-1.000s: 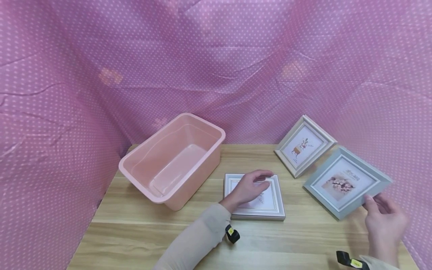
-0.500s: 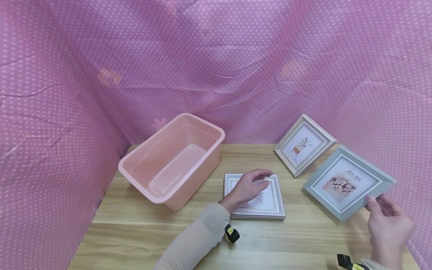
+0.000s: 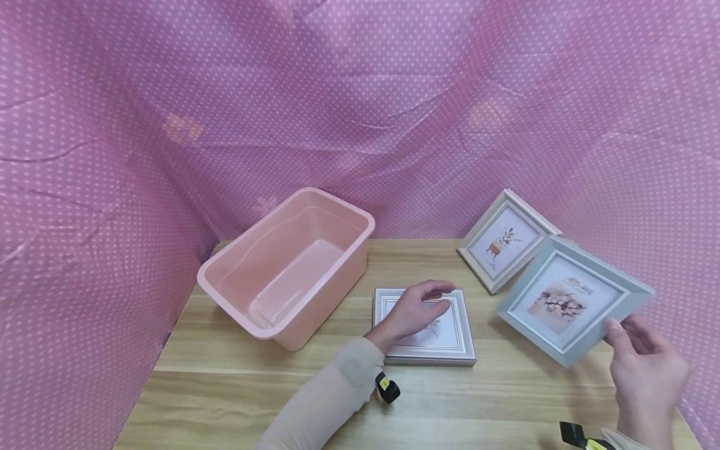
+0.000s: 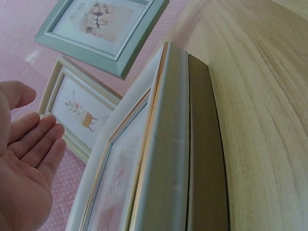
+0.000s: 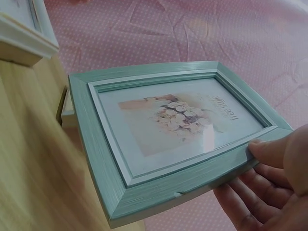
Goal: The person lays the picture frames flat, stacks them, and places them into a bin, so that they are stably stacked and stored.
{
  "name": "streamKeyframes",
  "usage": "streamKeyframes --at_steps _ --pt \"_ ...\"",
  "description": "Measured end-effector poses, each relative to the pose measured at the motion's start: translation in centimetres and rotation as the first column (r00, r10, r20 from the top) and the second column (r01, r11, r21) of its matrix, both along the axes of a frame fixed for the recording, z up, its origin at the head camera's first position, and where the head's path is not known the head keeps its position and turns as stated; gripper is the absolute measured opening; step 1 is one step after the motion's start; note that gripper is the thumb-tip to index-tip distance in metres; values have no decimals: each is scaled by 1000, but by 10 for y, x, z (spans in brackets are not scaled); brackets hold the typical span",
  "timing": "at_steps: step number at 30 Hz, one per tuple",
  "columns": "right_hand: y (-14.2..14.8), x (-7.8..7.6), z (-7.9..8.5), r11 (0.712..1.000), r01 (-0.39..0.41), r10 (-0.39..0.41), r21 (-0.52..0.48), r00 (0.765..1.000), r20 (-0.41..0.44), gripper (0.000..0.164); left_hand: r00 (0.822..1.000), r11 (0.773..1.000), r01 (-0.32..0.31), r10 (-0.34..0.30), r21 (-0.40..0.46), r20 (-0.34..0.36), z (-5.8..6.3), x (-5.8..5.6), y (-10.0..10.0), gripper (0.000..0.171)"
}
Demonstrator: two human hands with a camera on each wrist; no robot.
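My right hand (image 3: 647, 369) grips the near right edge of a pale green picture frame (image 3: 574, 300), thumb on the front and fingers beneath. In the right wrist view the green frame (image 5: 168, 192) is tilted above the table, its flower picture facing up. My left hand (image 3: 417, 309) hovers over a white picture frame (image 3: 464, 350) with its fingers relaxed, holding nothing. The left wrist view has this white frame (image 4: 163, 144) lying on top of a brownish one (image 4: 207, 144). Behind the green frame, a cream picture frame (image 3: 478, 247) leans at an angle, partly covered.
A pink plastic tub (image 3: 337, 281) stands at the back left of the wooden table (image 3: 225, 394), with nothing visible inside. Pink dotted cloth (image 3: 360, 112) hangs around the back and sides.
The green frame in my right hand first shifts slightly right, then up and left, now overlapping the cream frame's edge. My left hand stays in place.
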State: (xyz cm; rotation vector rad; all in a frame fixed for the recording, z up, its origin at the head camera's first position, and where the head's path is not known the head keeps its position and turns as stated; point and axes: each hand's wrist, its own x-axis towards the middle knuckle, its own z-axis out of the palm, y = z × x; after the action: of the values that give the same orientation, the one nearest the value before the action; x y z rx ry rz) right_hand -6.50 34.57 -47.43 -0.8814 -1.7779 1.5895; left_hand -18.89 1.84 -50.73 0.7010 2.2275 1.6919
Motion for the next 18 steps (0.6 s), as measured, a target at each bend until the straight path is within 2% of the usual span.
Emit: streamKeyframes --at_steps 3,11,18 --pt "-5 -2 4 1000 -18 18 16 1000 -8 33 1000 1000 -2 2 -5 -8 0 0 0 41" --pt "-19 -11 12 995 -83 75 -54 989 -131 32 1000 1000 -11 11 -13 17 2 0 0 41" --pt "-29 -20 18 989 -131 120 -62 981 -152 31 1000 1000 -10 11 -20 18 3 1 2 41"
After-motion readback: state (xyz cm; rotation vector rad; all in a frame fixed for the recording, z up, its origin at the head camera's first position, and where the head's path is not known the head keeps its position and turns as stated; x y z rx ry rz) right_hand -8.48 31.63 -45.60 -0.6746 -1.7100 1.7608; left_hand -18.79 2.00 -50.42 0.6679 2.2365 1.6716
